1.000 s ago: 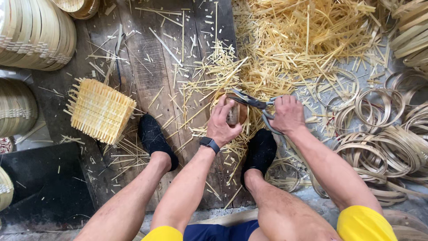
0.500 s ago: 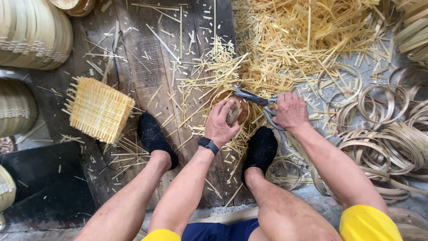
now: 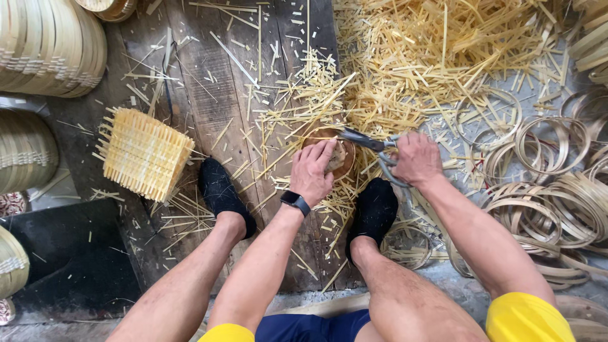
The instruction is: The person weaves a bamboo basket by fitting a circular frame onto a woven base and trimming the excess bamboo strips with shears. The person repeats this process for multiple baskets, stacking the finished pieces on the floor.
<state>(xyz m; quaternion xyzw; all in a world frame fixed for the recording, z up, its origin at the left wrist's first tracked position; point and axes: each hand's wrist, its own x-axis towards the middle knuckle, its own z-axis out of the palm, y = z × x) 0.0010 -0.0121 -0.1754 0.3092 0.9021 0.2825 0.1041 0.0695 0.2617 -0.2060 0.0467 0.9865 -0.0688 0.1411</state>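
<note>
Holding: the left hand (image 3: 315,172) presses down on a small round woven bamboo piece (image 3: 329,155), fingers together and curled over its near rim; the piece lies under those fingertips, between the two black-socked feet (image 3: 373,209)
Cutting: the right hand (image 3: 415,158) is clenched around the handles of metal shears (image 3: 364,142), whose blades reach left to the piece's far rim, just beyond the left fingertips
Handling: the piece looks light, thin and springy, stiff along the strips yet likely to splinter or split at the edge; best gripped flat from above near the rim, away from the blades; the loose ends look sharp
Beside the fingers: a heap of pale bamboo offcuts (image 3: 443,57) beyond and right of the right hand; bamboo hoops (image 3: 544,190) further right
Left of the fingers: a square woven mat (image 3: 144,153) with bristling ends, well apart; stacked hoops (image 3: 47,47) beyond it
In the way: scattered strips across the wooden board (image 3: 209,88), crowding the piece on every side
</note>
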